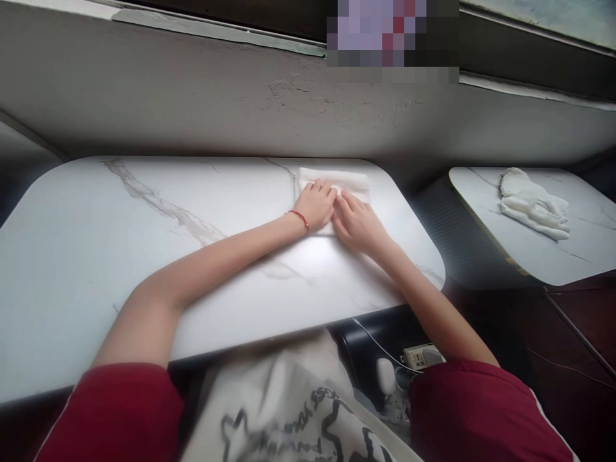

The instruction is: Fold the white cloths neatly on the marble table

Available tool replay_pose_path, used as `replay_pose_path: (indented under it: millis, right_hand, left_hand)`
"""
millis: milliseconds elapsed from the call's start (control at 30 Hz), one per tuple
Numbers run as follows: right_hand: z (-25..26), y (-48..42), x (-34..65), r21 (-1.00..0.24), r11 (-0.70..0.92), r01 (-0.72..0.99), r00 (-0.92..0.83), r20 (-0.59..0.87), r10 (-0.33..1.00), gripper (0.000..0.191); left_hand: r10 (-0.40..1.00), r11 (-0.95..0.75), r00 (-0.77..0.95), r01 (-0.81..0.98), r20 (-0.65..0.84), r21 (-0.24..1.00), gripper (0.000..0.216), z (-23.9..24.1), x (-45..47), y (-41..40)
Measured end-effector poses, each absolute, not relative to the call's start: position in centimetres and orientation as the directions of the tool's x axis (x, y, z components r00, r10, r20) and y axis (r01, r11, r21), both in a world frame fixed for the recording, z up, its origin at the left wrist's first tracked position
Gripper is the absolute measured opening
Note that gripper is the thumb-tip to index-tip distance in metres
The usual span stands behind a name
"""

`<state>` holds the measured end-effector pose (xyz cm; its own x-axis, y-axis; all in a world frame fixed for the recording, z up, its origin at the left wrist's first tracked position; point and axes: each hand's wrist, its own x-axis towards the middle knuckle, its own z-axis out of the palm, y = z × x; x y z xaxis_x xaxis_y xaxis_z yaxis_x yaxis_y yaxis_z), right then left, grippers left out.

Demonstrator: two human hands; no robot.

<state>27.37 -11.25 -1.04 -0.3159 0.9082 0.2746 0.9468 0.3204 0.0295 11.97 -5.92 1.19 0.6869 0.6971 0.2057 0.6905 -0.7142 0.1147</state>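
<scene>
A folded white cloth (353, 183) lies near the far right part of the white marble-patterned table (231, 308). On top of the cloth, my left hand (317, 204) rests palm down with its fingers stretched forward; a red bracelet circles the wrist. Close beside it, my right hand (357, 221) lies over the cloth's right side, fingers extended and slightly bent. The two hands meet or nearly touch at the fingertips. Both palms and part of the cloth beneath them are hidden.
To the right, a crumpled white cloth (532, 205) lies on a second marble-patterned table (591, 244). A grey wall (216, 96) stands behind the tables. Below the near edge are a power strip (421, 358) and a white cable (380, 346).
</scene>
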Motion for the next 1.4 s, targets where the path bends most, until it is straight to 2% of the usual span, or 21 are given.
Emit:
replay_pose_path:
  millis: [233,333,433,600,833,1033,1133,1400]
  right_hand:
    - [-0.6,-23.5,28.2,0.092,0.134,0.987,-0.159,0.378,0.912,0.048]
    - [0.4,-27.2,29.1,0.048,0.087,0.995,-0.098,0.365,0.926,0.046]
    - [0.9,-28.1,30.8,0.013,0.090,0.996,-0.089,0.336,0.938,0.046]
    - [0.4,-24.5,35.3,0.011,0.123,0.992,-0.121,0.274,0.954,0.051]
    - [-0.1,-14.5,41.0,-0.100,0.133,0.986,-0.119,0.134,0.984,0.059]
    - [-0.4,-5.0,41.5,-0.180,0.093,0.979,-0.087,0.044,0.995,0.067]
    - [-1.3,-1.8,41.3,-0.196,0.083,0.977,-0.070,0.069,0.995,0.067]
    - [-3.2,0.8,42.2,-0.150,0.163,0.975,-0.131,0.203,0.970,0.062]
  left_hand:
    - [0.419,-0.907,0.882,0.414,0.215,0.071,0.039,0.9,13.9,-13.9]
    - [0.287,-0.958,0.926,0.284,0.246,0.050,0.043,0.5,14.7,-16.3]
    - [0.250,-0.968,0.938,0.250,0.242,0.030,0.048,0.4,16.0,-16.6]
    - [0.318,-0.947,0.921,0.318,0.226,0.037,0.053,0.4,19.7,-14.1]
    - [0.528,-0.849,0.829,0.514,0.185,0.123,0.059,0.4,24.2,-7.5]
    - [0.712,-0.702,0.679,0.681,0.176,0.211,0.061,0.4,24.8,-1.9]
    - [0.759,-0.651,0.625,0.723,0.183,0.231,0.061,0.1,24.5,0.2]
    - [0.772,-0.635,0.611,0.726,0.177,0.266,0.057,-0.4,24.5,2.4]
